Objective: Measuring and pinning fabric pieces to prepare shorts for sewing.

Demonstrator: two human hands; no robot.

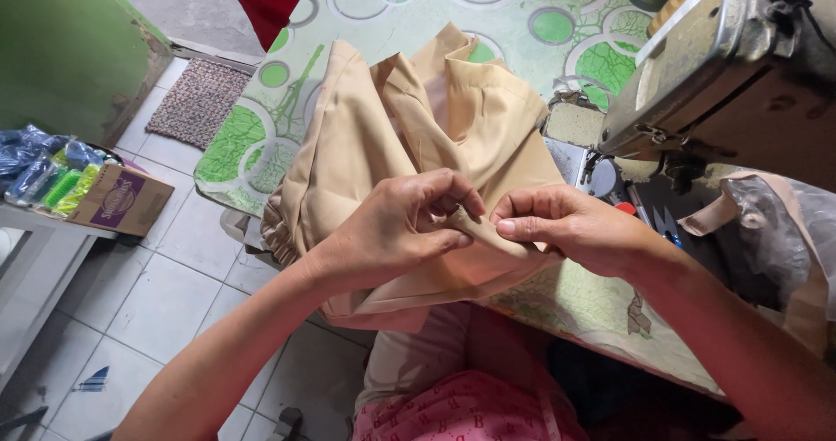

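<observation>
Beige cloth (409, 119) lies bunched on the green-patterned counter (261, 119) beside a sewing machine (723, 67); left hand (396, 228) and right hand (566, 228), close together, pinch one fold.

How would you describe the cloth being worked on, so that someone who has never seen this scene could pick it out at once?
Start at the grey sewing machine on the green-patterned table. Just left of it lies a crumpled beige garment, hanging over the table's near edge. The left hand and right hand pinch a fold of it; it is the only plain beige cloth there.
</observation>
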